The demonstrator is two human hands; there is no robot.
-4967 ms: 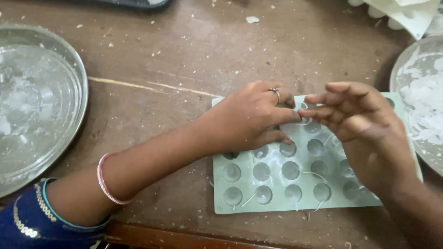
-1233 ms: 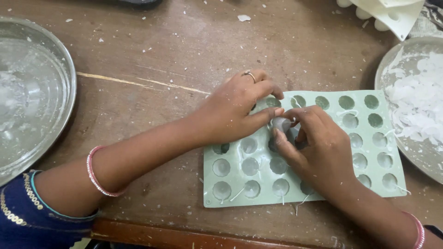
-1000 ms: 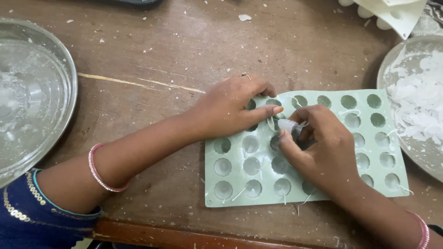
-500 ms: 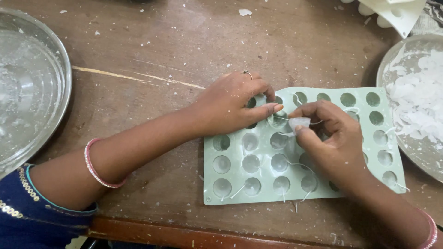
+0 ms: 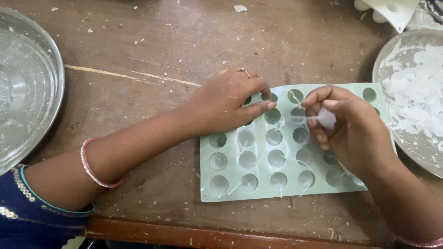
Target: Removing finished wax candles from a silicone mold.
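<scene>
A pale green mould tray (image 5: 230,193) with rows of round cavities lies flat on the brown wooden table. White wax fills several of its cavities, with thin white wicks sticking out of some. My left hand (image 5: 228,103), with a ring on one finger, presses down on the tray's upper left part. Over the tray's right half, my right hand (image 5: 353,129) pinches a small white wax piece (image 5: 326,118) with a wick on it, lifted just above the cavities.
A large steel plate (image 5: 27,87) with white residue sits at the left. Another steel plate (image 5: 410,97) heaped with white wax flakes is at the right edge. A white mould (image 5: 392,10) shows at the top right. White crumbs dot the table.
My right hand has pulled a small white wax piece out of a cavity and lifted it to the right. My left hand stayed pressing on the tray.
</scene>
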